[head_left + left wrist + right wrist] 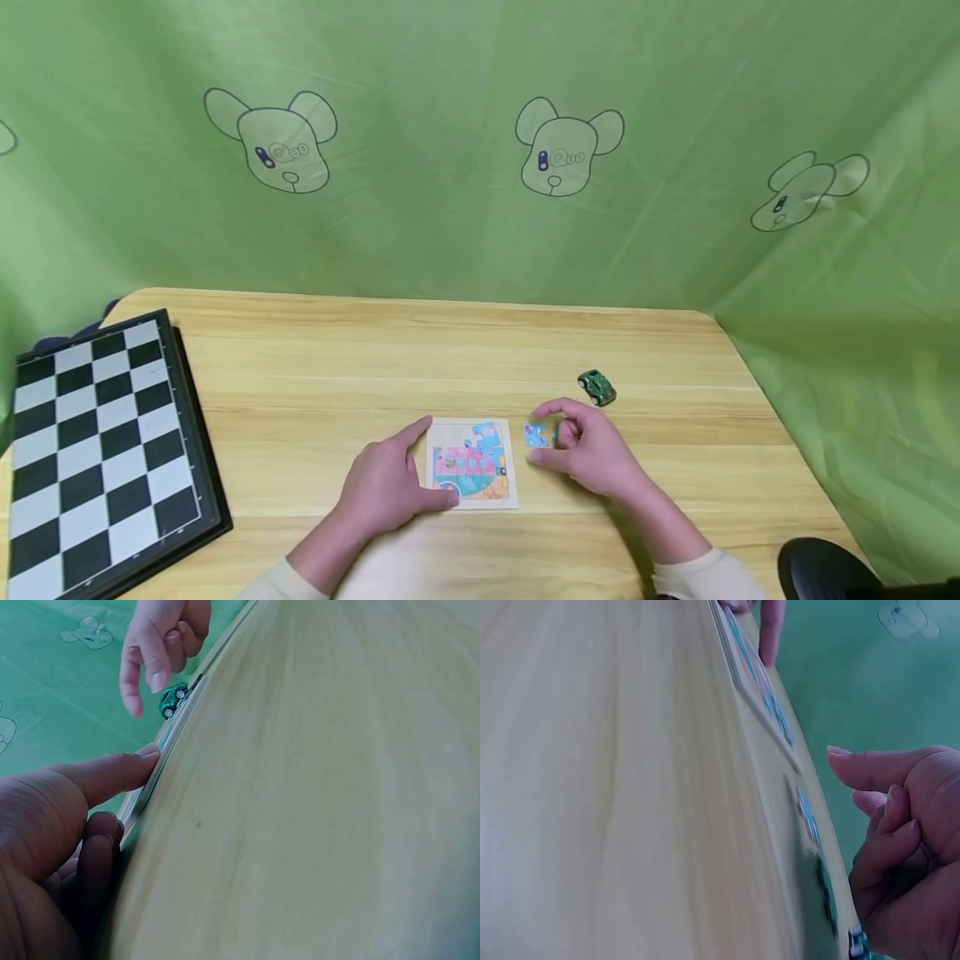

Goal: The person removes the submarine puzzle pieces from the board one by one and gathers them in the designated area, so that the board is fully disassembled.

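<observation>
A small square jigsaw puzzle (pixel 471 462) lies in its pale tray, a pink and blue picture partly filled in and its upper left part bare. My left hand (pixel 390 483) holds the tray at its left side, with the thumb on the lower edge and the index finger by the upper left corner. To the right of the tray lies a blue puzzle piece (pixel 808 817) on the table. Above it hovers my right hand (pixel 588 446), thumb and index finger spread apart with nothing between them. Another piece (pixel 826 894) lies beside it, mostly hidden by that hand in the head view.
A small green toy car (pixel 597 387) stands just beyond my right hand. On the left lies a black and white chessboard (pixel 105 450). A black round object (pixel 825 571) shows at the lower right. Green cloth (pixel 450 233) hangs behind the wooden table (pixel 337 358).
</observation>
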Available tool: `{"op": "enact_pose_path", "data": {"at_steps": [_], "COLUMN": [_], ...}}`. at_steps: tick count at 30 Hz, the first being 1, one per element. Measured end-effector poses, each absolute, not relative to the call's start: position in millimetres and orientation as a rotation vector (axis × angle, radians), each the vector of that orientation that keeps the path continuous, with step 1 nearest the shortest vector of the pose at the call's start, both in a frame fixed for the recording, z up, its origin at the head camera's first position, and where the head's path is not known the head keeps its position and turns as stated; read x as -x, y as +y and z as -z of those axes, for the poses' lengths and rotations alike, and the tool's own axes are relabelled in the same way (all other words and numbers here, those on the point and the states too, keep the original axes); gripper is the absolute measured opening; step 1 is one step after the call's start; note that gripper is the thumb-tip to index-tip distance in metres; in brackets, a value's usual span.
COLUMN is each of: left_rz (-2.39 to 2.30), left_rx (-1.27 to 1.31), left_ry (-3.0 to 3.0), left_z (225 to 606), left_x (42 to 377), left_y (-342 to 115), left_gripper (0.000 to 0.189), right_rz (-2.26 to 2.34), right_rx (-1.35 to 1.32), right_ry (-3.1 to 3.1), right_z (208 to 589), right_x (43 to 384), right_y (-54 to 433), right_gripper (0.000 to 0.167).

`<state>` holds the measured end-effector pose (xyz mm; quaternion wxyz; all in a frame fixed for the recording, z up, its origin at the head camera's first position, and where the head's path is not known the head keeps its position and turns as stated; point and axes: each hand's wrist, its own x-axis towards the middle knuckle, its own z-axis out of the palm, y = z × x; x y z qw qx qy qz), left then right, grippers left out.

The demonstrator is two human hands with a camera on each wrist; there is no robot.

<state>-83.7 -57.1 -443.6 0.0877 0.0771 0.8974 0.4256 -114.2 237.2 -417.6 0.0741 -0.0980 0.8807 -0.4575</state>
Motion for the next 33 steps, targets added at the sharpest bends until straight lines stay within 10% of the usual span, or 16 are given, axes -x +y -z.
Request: {"op": "enact_pose_path", "data": {"at_steps": [33], "left_rz": [-1.276], "left_rx": [-0.23], "left_ry": [2.65], "left_z": [441], "left_x": [84], "left_y": [-58], "left_gripper": [0.105], "right_rz": [1.11], "right_rx": [0.292], "right_ry": [2.687], "right_z": [420], "right_x": [119], "right_y": [178], "right_gripper": [0.037]}}
